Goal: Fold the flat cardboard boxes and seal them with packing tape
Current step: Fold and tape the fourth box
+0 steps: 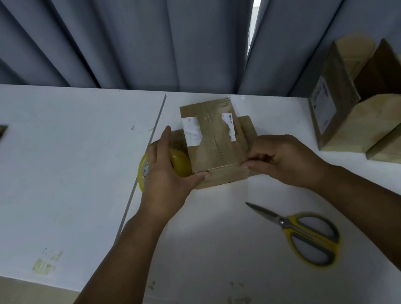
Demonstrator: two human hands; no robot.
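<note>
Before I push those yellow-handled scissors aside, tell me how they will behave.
The scissors lie flat and closed, so they should slide on the smooth white table rather than roll. Metal blades look rigid. The handle end probably weighs more, so they may pivot.

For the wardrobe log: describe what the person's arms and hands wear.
The left forearm and right forearm are bare as far as the picture shows; no sleeves in view. The left hand and right hand are ungloved, with no watch, bracelet or ring visible.
</note>
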